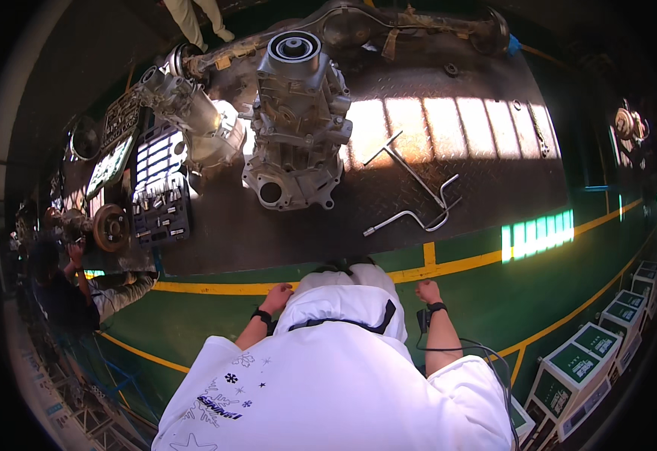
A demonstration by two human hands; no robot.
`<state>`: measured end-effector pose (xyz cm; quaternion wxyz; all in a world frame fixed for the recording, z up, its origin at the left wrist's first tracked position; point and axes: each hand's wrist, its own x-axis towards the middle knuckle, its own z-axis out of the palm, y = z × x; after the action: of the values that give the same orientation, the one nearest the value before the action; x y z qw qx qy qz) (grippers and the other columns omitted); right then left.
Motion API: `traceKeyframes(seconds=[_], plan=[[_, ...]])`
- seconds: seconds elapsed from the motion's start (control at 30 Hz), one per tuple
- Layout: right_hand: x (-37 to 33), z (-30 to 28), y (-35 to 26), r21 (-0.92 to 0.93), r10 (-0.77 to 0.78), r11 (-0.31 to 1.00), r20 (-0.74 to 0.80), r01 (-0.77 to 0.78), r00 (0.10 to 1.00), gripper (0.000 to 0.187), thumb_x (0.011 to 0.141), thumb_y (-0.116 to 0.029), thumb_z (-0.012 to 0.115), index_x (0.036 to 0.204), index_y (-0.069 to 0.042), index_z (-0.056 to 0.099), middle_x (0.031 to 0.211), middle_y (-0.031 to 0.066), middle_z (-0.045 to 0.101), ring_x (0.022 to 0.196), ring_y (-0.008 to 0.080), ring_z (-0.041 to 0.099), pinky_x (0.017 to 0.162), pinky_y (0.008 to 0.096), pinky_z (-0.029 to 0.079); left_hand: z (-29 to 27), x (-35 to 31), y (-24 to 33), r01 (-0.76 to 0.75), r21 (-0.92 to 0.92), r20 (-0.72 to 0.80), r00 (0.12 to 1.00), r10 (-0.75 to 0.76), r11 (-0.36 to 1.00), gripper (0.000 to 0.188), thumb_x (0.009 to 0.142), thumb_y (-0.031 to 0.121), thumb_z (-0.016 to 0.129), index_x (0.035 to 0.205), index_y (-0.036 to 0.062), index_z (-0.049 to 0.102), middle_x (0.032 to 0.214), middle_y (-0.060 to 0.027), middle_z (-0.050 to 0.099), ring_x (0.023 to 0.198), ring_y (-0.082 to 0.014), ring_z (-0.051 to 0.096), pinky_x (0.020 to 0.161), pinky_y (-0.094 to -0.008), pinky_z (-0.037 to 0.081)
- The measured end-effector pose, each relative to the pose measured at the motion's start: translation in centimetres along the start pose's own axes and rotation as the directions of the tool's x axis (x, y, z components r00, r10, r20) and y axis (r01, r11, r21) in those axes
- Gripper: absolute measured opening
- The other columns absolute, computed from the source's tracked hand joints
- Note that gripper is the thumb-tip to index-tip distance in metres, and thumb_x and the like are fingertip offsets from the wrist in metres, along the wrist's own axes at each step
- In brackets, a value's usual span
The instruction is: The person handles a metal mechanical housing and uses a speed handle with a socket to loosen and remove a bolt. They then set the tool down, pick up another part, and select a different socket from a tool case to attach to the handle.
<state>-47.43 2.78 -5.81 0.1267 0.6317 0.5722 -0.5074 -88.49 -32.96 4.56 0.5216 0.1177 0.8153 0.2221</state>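
Gearbox [296,124] is standing on the dark table [223,240], wrenches [418,180] lying near it; all handling is seemingly remaining, left hand [276,298] and right hand [428,292] hanging apart from both; whether they are clenching, one cannot tell.

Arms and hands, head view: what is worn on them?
The left hand and right hand are bare. Each wears a black wristband; a dark box sits beside the right one, and a dark cable crosses that forearm. The short sleeves are white.
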Motion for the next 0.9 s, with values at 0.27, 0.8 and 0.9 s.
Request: traceKeyframes(seconds=[0.27, 0.8, 0.9], plan=[[-10.7, 7.1, 2.8, -0.112, -0.125, 0.987, -0.091, 0.114, 0.988, 0.035, 0.089, -0.025, 0.059, 0.103, 0.005, 0.068, 0.098, 0.0227, 0.071, 0.085, 0.0325, 0.071, 0.074, 0.039, 0.055, 3.0, 0.1, -9.9, -0.125, -0.343, -0.078, 0.991, 0.105, 0.931, 0.034, 0.088, 0.016, 0.06, 0.119, 0.0, 0.062, 0.101, -0.0118, 0.071, 0.093, -0.0195, 0.067, 0.083, -0.0306, 0.051], [-12.0, 4.6, -3.8, -0.545, -0.228, 0.807, 0.066, 0.226, 0.972, 0.035, 0.082, -0.028, 0.058, 0.098, -0.001, 0.073, 0.099, 0.0252, 0.069, 0.095, 0.0399, 0.067, 0.085, 0.044, 0.053, 19.1, -11.4, -27.5, -0.016, -0.129, -0.256, 0.967, -0.018, 0.991, 0.039, 0.086, 0.03, 0.064, 0.106, -0.0029, 0.069, 0.102, -0.0207, 0.071, 0.095, -0.0318, 0.068, 0.081, -0.0397, 0.052], [-9.5, 3.0, -3.9, -0.534, -0.256, 0.807, 0.072, 0.254, 0.964, 0.035, 0.082, -0.027, 0.058, 0.099, -0.001, 0.072, 0.101, 0.0256, 0.069, 0.095, 0.0401, 0.067, 0.086, 0.0439, 0.053, 19.0, -9.8, -24.2, -0.152, 0.03, -0.337, 0.929, 0.154, 0.988, 0.047, 0.083, 0.037, 0.069, 0.106, -0.0035, 0.069, 0.104, -0.0255, 0.07, 0.1, -0.0372, 0.067, 0.086, -0.0421, 0.051]])
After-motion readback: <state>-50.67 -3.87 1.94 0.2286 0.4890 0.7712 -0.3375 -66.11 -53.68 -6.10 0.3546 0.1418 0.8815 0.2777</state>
